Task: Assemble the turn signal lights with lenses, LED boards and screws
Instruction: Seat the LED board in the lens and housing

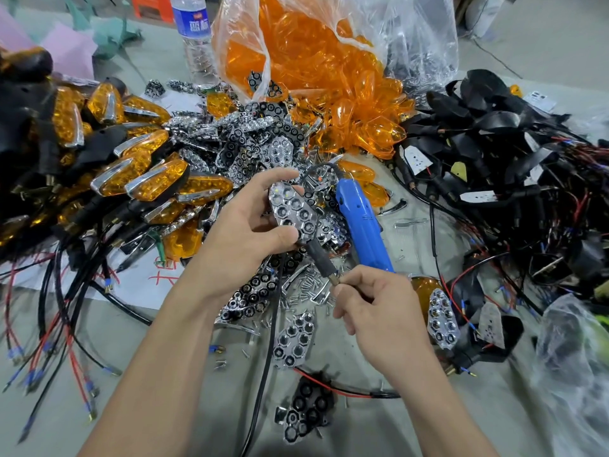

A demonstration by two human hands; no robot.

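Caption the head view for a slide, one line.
Left hand grips a lensless turn signal while the right hand pinches its stem tip; a blue screwdriver lies beside it.

Finished lights [108, 153] left, lens bag [316, 61] behind, housings [494, 143] right

Grey table [514, 400]; heaped amber lenses [385, 133], chrome reflectors [263, 150], black housings [487, 150].

A pale grey-green work surface [507, 410] fills the view under soft, even light; an orange plastic stool [151, 6] stands beyond its far edge.
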